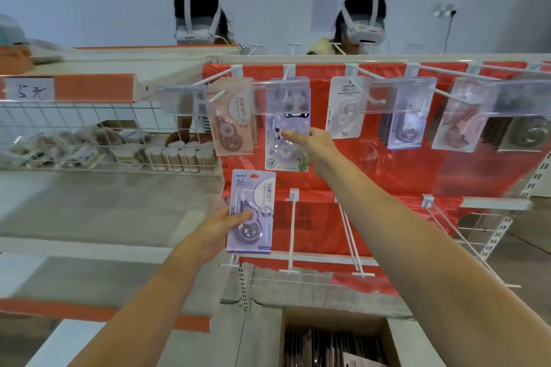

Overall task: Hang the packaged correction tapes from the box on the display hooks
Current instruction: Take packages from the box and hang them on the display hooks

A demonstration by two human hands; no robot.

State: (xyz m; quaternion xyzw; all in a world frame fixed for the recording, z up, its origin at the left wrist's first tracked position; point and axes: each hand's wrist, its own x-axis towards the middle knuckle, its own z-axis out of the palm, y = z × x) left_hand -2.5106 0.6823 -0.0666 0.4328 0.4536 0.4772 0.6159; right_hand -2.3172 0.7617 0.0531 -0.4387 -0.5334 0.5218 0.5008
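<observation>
Head view: the right hand (313, 143) pinched the panda-print pack (286, 140) hanging on the second hook (287, 92) along the rack's top rail (387, 58), with packs close on both sides. The left hand (222, 231) gripped a lilac correction tape pack (252, 211) upright below, beside bare lower hooks (293, 232). The box (337, 340) sat at the bottom edge.

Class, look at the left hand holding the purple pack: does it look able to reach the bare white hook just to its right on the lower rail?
Probably yes. The left hand holds the purple pack close beside the lower hook, and nothing sits between them; the right hand is busy higher up.
</observation>
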